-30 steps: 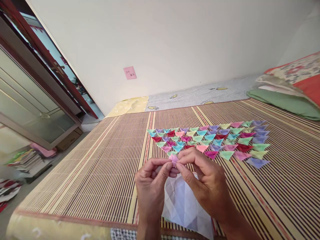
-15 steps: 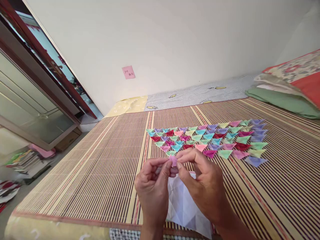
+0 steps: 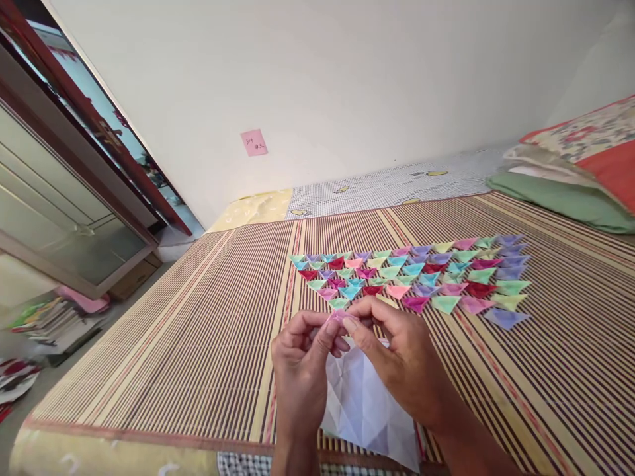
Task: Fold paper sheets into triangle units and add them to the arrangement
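Along the near edge of the striped mat (image 3: 198,330), a yellow cloth (image 3: 114,456) with pale crescent shapes shows at the left, with a strip of black-and-white checked cloth (image 3: 248,464) beside it. A creased, pale lavender-white paper sheet (image 3: 370,403) lies on the mat, below and between the two hands, partly covered by the right one. Just above its far end, the left hand (image 3: 300,360) and the right hand (image 3: 404,360) meet, thumbs and fingertips of both pinching a small pink folded paper (image 3: 339,316) from either side; the fingers hide much of its shape. A pale green folded piece (image 3: 339,303) sits directly beyond it, at the near tip of an arrangement of folded paper triangles (image 3: 415,304) in green, blue, purple, pink, red and yellow. Their rows spread over the mat toward the right, the far row being the longest. Farther left, a stack of books (image 3: 44,320) stands low beside the mat, near a glass-paned door (image 3: 59,211). Past the mat's far edge runs a checked bedcover (image 3: 372,188) with yellow motifs, and at far right a floral and red pillow (image 3: 590,142) rests above folded green fabric (image 3: 550,198). A pink note (image 3: 254,142) with handwriting is on the white wall (image 3: 372,79).
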### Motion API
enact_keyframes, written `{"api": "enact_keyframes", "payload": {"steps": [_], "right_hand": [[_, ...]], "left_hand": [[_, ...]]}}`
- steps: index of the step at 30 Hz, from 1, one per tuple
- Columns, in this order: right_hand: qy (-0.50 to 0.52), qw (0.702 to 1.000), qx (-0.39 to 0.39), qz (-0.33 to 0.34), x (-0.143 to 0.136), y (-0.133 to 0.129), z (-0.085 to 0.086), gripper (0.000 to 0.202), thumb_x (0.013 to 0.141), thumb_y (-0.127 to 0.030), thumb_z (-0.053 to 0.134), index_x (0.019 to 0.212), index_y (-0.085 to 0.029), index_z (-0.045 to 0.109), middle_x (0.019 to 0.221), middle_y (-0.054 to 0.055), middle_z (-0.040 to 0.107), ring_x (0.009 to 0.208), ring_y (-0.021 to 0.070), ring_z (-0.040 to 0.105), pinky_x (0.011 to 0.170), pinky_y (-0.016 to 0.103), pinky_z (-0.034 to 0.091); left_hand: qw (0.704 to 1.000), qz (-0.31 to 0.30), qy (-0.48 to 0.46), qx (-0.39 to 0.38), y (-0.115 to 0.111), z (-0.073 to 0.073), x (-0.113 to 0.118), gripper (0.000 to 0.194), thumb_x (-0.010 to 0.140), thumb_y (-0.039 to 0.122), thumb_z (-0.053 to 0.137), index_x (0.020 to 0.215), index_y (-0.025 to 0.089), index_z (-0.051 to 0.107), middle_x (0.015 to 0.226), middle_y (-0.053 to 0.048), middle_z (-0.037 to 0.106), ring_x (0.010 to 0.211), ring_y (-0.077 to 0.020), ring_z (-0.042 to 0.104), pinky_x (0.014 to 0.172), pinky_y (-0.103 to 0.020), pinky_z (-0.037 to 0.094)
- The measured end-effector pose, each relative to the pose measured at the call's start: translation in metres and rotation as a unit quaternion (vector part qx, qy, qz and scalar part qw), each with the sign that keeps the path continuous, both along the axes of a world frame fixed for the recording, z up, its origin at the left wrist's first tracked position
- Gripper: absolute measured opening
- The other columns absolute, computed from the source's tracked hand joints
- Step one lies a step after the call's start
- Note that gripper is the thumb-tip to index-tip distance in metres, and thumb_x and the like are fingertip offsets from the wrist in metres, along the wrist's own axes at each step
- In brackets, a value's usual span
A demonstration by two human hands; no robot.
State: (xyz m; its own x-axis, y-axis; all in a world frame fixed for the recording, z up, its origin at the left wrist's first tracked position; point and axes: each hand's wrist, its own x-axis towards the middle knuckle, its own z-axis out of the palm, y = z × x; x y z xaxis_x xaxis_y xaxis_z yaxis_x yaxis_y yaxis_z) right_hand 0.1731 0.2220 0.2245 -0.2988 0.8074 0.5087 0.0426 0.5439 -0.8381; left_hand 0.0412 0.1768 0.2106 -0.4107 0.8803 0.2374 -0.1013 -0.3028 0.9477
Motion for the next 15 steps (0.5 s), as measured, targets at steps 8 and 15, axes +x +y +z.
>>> {"api": "enact_keyframes", "payload": {"steps": [8,15], "right_hand": [[-0.034,0.998,0.043,-0.038,-0.004,-0.001,-0.007,0.029,0.104,-0.025,0.052,0.076,-0.02,0.059,0.065,-0.003,0.06,0.059,0.0122,0.054,0.056,0.026,0.041],[-0.021,0.998,0.059,-0.022,-0.002,0.0,-0.003,0.029,0.104,-0.021,0.051,0.075,-0.021,0.055,0.064,-0.003,0.058,0.057,0.0119,0.054,0.055,0.025,0.042]], "left_hand": [[0.999,0.032,0.017,0.005,-0.001,0.0,0.008,0.017,0.092,0.029,0.077,0.079,0.018,0.073,0.066,0.002,0.069,0.061,-0.0095,0.061,0.062,-0.019,0.051],[0.997,-0.04,-0.062,-0.02,0.003,0.001,0.01,0.023,0.09,0.035,0.079,0.079,0.016,0.069,0.064,0.001,0.066,0.059,-0.0106,0.059,0.06,-0.021,0.049]]}}
